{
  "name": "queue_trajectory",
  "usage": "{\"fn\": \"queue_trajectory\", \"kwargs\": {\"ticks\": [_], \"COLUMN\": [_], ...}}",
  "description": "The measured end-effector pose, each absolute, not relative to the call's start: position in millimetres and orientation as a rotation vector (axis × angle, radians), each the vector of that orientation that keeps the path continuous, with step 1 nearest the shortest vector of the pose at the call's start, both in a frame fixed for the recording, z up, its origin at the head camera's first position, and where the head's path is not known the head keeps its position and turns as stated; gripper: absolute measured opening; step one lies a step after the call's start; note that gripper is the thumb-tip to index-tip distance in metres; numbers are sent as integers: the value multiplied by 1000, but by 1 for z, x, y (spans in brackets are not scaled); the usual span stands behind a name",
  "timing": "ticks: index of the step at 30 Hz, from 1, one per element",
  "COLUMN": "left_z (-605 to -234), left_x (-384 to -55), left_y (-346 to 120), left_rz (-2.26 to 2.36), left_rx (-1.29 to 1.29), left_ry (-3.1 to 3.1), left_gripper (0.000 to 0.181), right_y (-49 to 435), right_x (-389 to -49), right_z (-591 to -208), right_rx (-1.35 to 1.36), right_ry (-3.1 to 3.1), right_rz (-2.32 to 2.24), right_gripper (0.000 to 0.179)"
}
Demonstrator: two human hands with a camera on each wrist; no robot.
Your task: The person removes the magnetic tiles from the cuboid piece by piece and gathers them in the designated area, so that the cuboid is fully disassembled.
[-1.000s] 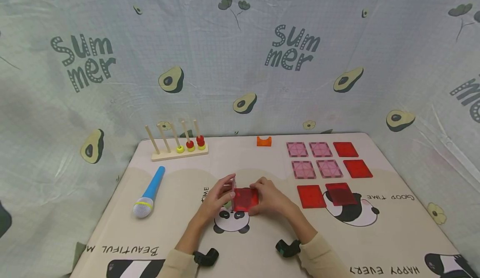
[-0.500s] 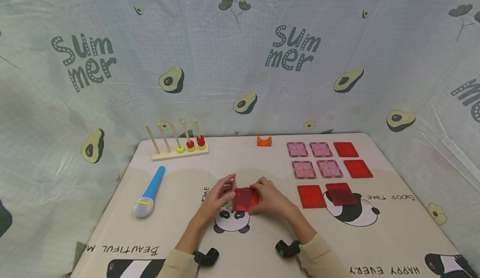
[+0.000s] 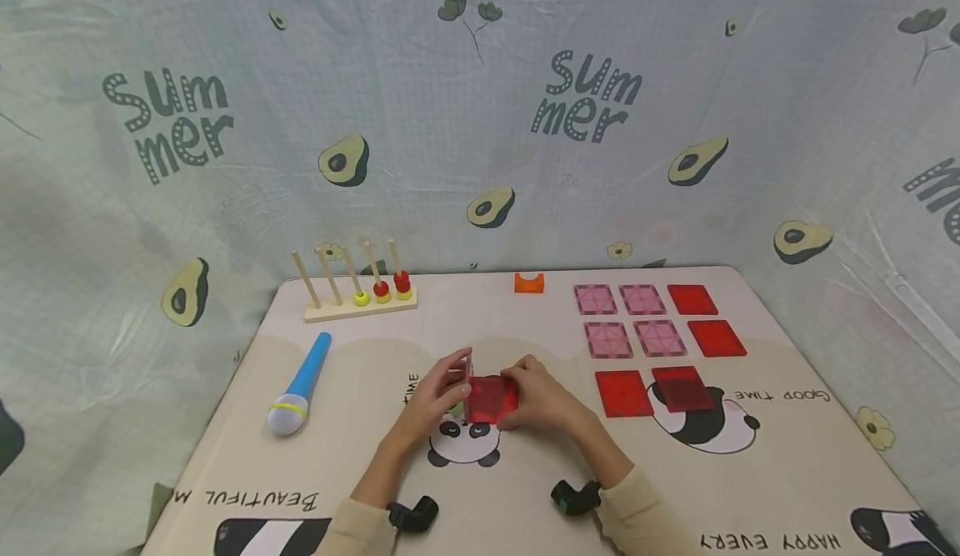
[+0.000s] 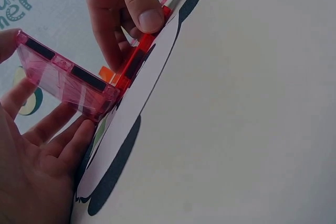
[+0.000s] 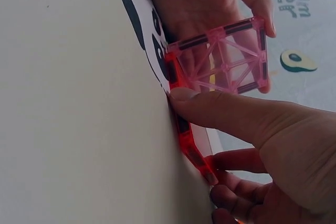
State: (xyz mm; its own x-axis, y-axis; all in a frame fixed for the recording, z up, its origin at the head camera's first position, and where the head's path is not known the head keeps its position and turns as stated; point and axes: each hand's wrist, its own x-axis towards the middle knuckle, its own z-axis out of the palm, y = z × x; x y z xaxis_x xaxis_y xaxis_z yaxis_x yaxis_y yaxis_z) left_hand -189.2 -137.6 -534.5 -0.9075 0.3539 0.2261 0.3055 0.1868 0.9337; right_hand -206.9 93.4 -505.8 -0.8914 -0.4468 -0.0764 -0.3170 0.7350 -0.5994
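In the head view, a red translucent magnetic tile (image 3: pixel 491 399) lies flat on the table over the printed panda. Along its left edge stands a pink translucent magnetic tile (image 4: pixel 63 77), upright and meeting the red one at about a right angle. My left hand (image 3: pixel 431 395) holds the pink tile from its outer side, a fingertip at the top edge and other fingers behind it. My right hand (image 3: pixel 543 395) grips the red tile, with the thumb (image 5: pixel 215 111) on the near edge and fingers around the right side. The two tiles touch at the seam.
To the right lie several pink tiles (image 3: pixel 607 339) and several red tiles (image 3: pixel 624 393) in rows. An orange notched block (image 3: pixel 528 283) sits at the back edge. On the left are a wooden peg counter (image 3: pixel 360 310) with beads and a blue toy microphone (image 3: pixel 300 385).
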Motion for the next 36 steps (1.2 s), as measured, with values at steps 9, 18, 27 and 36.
{"fn": "queue_trajectory", "kwargs": {"ticks": [9,18,27,36], "left_z": [-535,-537,-536,-539], "left_x": [-190,-191,-191,-192], "left_y": [-138,-138,-139,-140], "left_rz": [1847,1838,1828,1875], "left_rx": [653,681,675,720], "left_ry": [2390,2431,2446,2392], "left_gripper": [57,56,56,56], "right_y": [96,102,106,111], "right_x": [-208,-210,-213,-217], "right_z": [-505,-504,-502,-500], "right_rx": [-616,-571,-557,-483], "right_ry": [2700,2674,2660,2608], "right_rz": [-888,-926,-962,-1074], "right_gripper": [75,70,71,80]}}
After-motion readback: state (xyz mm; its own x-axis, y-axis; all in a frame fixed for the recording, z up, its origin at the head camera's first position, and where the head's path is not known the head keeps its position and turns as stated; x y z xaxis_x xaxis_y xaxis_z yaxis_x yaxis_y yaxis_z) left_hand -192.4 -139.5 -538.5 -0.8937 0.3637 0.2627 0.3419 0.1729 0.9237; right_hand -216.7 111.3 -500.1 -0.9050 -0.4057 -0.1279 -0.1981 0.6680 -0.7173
